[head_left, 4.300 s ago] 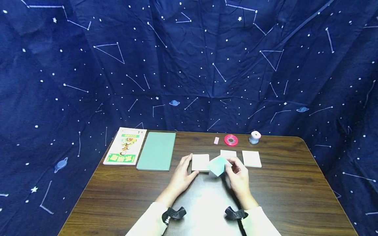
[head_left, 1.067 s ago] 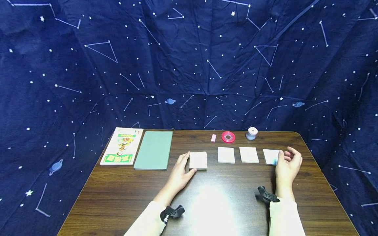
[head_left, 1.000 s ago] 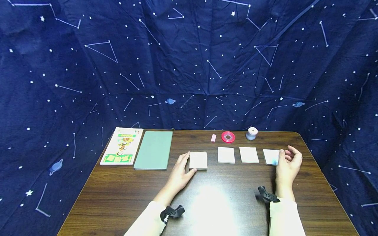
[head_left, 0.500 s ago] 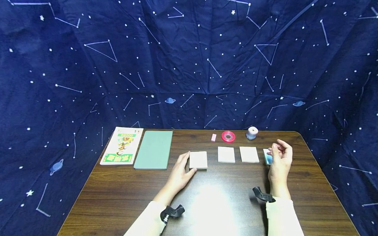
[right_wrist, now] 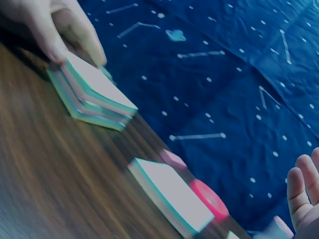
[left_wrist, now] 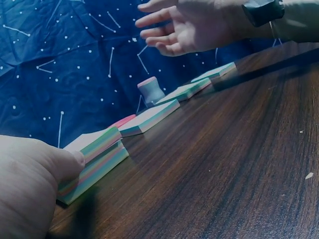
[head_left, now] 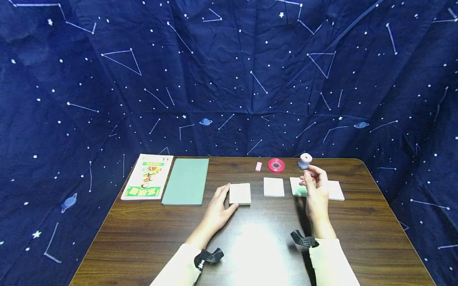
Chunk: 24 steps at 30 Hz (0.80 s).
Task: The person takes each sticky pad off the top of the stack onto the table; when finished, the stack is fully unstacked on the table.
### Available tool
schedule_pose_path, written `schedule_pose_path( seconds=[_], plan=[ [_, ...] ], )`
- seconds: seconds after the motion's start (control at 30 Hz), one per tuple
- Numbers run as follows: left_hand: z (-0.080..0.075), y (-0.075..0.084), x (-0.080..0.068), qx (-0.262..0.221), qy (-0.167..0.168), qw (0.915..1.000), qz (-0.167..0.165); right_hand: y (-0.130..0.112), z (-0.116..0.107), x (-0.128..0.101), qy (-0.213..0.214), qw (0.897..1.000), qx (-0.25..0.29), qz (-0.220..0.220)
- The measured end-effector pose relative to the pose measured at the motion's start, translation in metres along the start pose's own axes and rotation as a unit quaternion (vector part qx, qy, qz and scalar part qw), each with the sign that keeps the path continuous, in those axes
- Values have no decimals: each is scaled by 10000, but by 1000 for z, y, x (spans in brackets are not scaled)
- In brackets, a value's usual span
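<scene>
My left hand [head_left: 217, 210] holds a stack of multicoloured sticky note pads [head_left: 240, 193] on the table, thumb at its near edge and fingers along its left side. In the left wrist view the stack [left_wrist: 99, 149] shows layered pads, the upper one slightly offset. Three single pads stand in a row to its right: one pad [head_left: 274, 187], a second pad [head_left: 296, 186] and a third pad [head_left: 336, 190]. Nothing is in my right hand [head_left: 316, 194], which hovers with loosely bent fingers, overlapping the second and third pads. The left wrist view shows its bare palm [left_wrist: 199, 25].
Behind the pads lie a pink eraser-like block [head_left: 258, 166], a red tape roll [head_left: 276, 165] and a pale spool [head_left: 305, 161]. A green notebook [head_left: 186, 182] and an illustrated book [head_left: 147, 177] lie at left. A starry blue cloth [head_left: 229, 79] hangs behind the table.
A pad carried by my right hand has been set down at the row's right end and let go. The right hand has since risen and moved left. My left hand stays at the stack.
</scene>
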<state>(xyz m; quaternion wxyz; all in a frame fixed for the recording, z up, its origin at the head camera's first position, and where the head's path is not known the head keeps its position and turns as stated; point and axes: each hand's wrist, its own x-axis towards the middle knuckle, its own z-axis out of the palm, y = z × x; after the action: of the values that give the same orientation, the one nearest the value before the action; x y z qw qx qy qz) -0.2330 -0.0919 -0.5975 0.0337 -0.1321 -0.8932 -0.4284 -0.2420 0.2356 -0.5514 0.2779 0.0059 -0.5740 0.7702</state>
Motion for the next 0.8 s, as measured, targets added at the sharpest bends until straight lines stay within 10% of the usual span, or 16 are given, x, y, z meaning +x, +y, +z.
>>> schedule_pose_path(
  seconds=[0.8],
  plan=[
    [-2, 4, 1, -66, -55, 9999, -105, 34, 74, -60, -1705, 9671, -1041, 1574]
  ],
)
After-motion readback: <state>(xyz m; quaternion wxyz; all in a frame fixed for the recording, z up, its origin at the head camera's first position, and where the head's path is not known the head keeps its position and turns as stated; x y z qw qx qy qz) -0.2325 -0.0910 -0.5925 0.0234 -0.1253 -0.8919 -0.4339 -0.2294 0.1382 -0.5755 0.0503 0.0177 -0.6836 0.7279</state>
